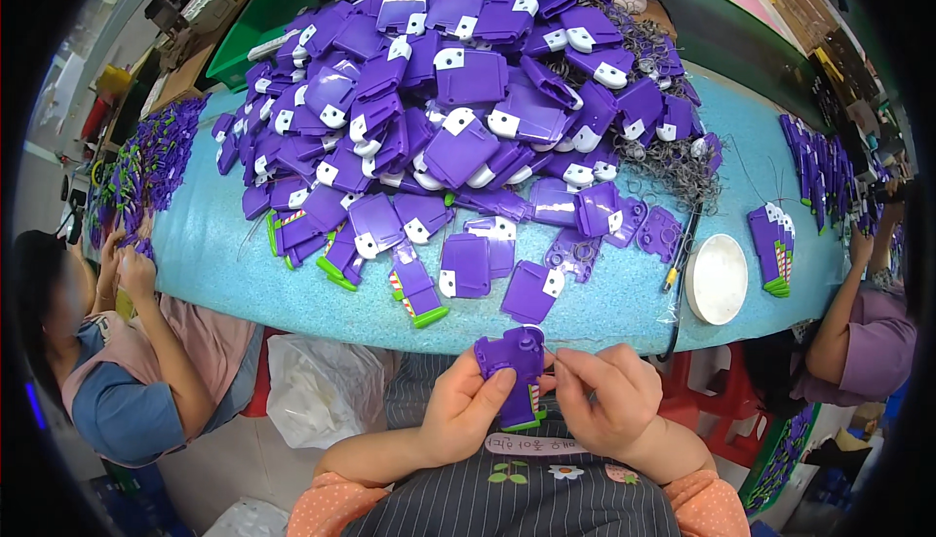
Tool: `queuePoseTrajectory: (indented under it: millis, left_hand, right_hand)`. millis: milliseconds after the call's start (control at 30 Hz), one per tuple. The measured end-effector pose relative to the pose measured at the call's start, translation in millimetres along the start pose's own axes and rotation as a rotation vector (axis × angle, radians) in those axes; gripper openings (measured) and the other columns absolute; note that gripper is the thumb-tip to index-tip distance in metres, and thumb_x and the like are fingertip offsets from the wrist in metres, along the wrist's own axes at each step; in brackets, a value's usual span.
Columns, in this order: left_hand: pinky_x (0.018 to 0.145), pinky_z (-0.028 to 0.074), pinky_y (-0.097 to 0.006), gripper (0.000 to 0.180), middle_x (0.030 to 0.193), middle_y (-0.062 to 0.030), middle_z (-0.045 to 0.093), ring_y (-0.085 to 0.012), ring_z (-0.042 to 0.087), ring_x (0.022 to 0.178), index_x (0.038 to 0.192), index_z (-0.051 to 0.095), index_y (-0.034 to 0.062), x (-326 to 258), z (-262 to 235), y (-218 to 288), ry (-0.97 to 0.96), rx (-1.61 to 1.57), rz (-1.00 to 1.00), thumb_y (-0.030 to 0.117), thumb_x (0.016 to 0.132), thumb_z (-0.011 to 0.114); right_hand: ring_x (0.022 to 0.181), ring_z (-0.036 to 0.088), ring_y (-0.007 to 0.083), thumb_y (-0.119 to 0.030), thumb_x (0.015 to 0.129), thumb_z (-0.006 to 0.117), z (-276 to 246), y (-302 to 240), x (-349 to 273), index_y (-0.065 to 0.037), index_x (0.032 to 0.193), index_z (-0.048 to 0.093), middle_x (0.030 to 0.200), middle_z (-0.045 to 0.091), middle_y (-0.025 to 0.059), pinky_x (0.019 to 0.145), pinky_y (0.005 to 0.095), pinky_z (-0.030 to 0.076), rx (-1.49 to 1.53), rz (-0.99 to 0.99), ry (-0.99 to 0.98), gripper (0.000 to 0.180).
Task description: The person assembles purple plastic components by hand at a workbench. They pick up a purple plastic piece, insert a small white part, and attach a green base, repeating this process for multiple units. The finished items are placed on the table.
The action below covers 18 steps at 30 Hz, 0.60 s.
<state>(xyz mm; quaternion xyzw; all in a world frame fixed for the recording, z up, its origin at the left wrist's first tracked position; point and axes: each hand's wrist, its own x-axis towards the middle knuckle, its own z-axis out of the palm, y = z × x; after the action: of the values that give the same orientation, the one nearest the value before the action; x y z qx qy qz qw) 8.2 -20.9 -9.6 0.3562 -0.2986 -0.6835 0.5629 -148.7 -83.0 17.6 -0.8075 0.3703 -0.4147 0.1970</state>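
Close to my body, my left hand (460, 402) is closed around a purple plastic toy part (520, 402) with a green base and a red-and-white striped edge. Its hollow inner side faces up, with a round socket near the top. At its right edge my right hand (614, 396) pinches a thin wire, of which only a short bit shows. Just beyond my hands lie flat purple covers (532, 290) with white corners. A similar striped purple piece (417, 288) with a green end rests to the left of them.
A large heap of purple covers (458, 147) fills the middle of the blue table (205, 245). Coiled grey wires (682, 162) lie along its right side. A white round dish (717, 279) and a cable (673, 279) are near the front edge. People work at both sides.
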Motion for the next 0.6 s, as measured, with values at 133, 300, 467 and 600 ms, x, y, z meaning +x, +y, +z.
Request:
queuePoseTrajectory:
  millis: [133, 300, 467, 600]
  left_hand:
    - [0.087, 0.046, -0.026, 0.031, 0.115, -0.0105, 0.056, -0.0123, 0.056, 0.1, 0.125, 0.041, -0.0041, -9.8, 4.9, -5.4, 0.046, 0.054, -0.017, 0.008, 0.096, 0.041]
    - [0.086, 0.045, -0.024, 0.031, 0.114, -0.0092, 0.056, -0.0098, 0.055, 0.099, 0.125, 0.042, -0.0049, -11.2, 5.2, -7.1, 0.034, 0.074, -0.028, 0.007, 0.096, 0.042]
    - [0.076, 0.049, -0.023, 0.03, 0.103, -0.0094, 0.063, -0.0098, 0.06, 0.089, 0.122, 0.046, -0.0056, -8.2, 4.1, -7.9, 0.018, 0.276, -0.011, 0.006, 0.094, 0.044]
    - [0.065, 0.051, -0.024, 0.029, 0.091, -0.0113, 0.067, -0.0129, 0.065, 0.074, 0.118, 0.05, -0.0053, -5.2, 3.0, -9.8, -0.007, 0.705, 0.165, 0.003, 0.09, 0.05]
  right_hand:
    - [0.045, 0.049, 0.0166, 0.0, 0.064, 0.071, 2.4, 3.4, 1.1, -0.001, 0.085, 0.065, 0.057, 0.049, 0.0034, 0.04, 0.0286, 0.037, -0.089, -0.077, -0.013, 0.022]
    - [0.045, 0.049, 0.018, -0.001, 0.066, 0.071, -2.3, 4.1, 1.9, 0.0, 0.084, 0.063, 0.058, 0.049, 0.0041, 0.04, 0.0298, 0.037, -0.091, -0.057, -0.084, 0.019]
    - [0.046, 0.05, 0.0189, 0.0, 0.069, 0.07, -4.2, 6.4, -0.4, 0.0, 0.083, 0.062, 0.059, 0.051, 0.0061, 0.041, 0.03, 0.038, 0.03, 0.076, -0.093, 0.015]
    - [0.047, 0.052, 0.018, 0.002, 0.073, 0.069, -3.6, 7.2, 1.5, 0.001, 0.08, 0.06, 0.061, 0.054, 0.0072, 0.041, 0.0288, 0.039, 0.095, 0.101, -0.067, 0.011]
